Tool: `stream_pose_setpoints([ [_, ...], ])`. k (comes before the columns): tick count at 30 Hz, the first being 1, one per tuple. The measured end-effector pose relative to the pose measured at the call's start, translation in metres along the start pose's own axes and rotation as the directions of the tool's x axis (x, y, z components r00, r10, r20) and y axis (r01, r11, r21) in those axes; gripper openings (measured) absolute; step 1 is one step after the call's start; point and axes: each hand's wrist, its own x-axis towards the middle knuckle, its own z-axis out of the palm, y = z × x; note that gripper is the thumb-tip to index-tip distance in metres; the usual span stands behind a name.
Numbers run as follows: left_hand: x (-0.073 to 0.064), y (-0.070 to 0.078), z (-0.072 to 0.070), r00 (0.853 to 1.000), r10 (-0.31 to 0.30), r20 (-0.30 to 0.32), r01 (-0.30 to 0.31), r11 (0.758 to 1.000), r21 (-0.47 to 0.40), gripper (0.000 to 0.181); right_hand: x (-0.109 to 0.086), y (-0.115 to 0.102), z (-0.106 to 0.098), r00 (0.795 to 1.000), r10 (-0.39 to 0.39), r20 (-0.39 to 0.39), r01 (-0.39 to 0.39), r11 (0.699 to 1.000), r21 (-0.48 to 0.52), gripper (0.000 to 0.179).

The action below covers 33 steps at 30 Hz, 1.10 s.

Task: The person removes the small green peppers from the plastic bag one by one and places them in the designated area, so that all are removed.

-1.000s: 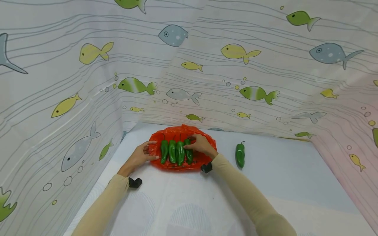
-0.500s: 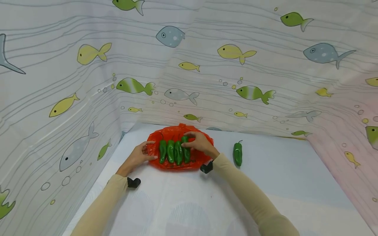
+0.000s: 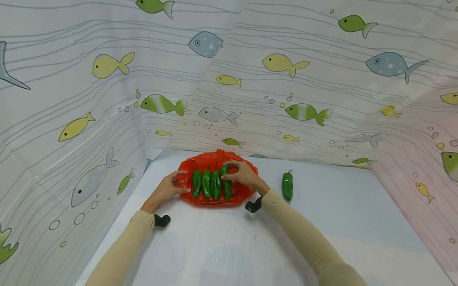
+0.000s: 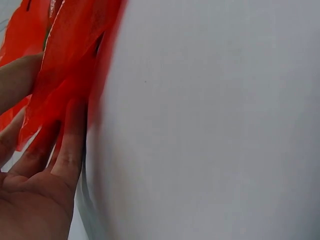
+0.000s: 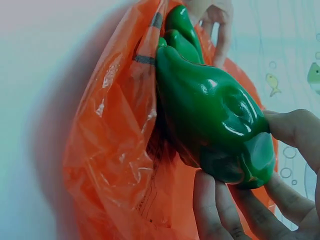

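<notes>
An orange-red plastic bag (image 3: 186,163) lies spread on the white table. Several green peppers stand in a row on it, stems pointing away. My left hand (image 3: 167,191) holds the bag's left edge; the left wrist view shows its fingers (image 4: 72,135) partly behind the translucent plastic. My right hand (image 3: 246,176) grips the rightmost pepper (image 3: 227,188), thumb on one side and fingers on the other. Close up, in the right wrist view, that glossy pepper (image 5: 210,100) leans against the others beside the bag's raised wall.
One more green pepper (image 3: 288,186) lies by itself on the table (image 3: 343,206), right of the bag. Fish-printed sheets (image 3: 250,95) hang behind and along both sides of the table.
My right hand has straightened the rightmost pepper and shifted it slightly away from its neighbour. The left hand stays at the bag's edge; the head view has shifted a little.
</notes>
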Motion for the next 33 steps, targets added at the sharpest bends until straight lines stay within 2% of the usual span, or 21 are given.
stream_pose_setpoints([
  [8,0.003,0.001,0.002,1.000,0.012,0.008,-0.011,1.000,-0.005,0.076,-0.011,-0.003,-0.005,1.000,-0.011,0.021,0.010,1.000,0.012,0.065],
  [18,0.003,-0.001,0.001,1.000,-0.014,0.005,0.014,1.000,0.010,0.078,-0.022,-0.006,-0.018,1.000,-0.025,-0.009,0.025,1.000,-0.009,0.065],
  [27,0.002,0.000,0.000,1.000,-0.026,0.012,0.026,1.000,0.015,0.079,-0.033,-0.012,-0.030,0.998,-0.019,-0.052,0.022,0.998,0.059,0.061],
  [33,0.001,0.001,0.000,1.000,-0.025,0.009,0.025,1.000,0.015,0.079,-0.040,-0.011,-0.039,0.997,-0.028,-0.066,0.032,0.998,0.061,0.064],
])
